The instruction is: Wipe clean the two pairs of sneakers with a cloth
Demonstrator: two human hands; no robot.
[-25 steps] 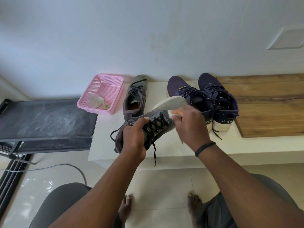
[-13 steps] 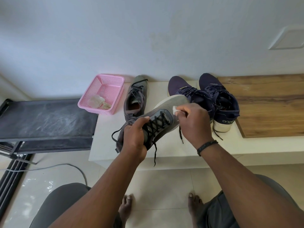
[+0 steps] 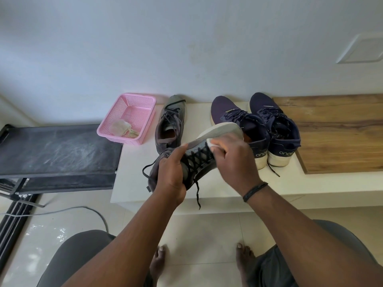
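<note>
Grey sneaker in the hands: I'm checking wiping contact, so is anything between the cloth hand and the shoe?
Nothing visible is. The right hand presses the white cloth straight onto the grey sneaker beside its laces, and the left hand grips the shoe nearer its heel, away from the cloth.

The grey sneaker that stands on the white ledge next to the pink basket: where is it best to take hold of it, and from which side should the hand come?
Probably at the collar of the grey sneaker on the ledge, from above. It stands upright on its sole with the heel toward the person and the mouth open upward, so fingers could slip inside and the thumb pinch the heel. The pink basket stands close on its left, so a side approach looks tighter.
</note>
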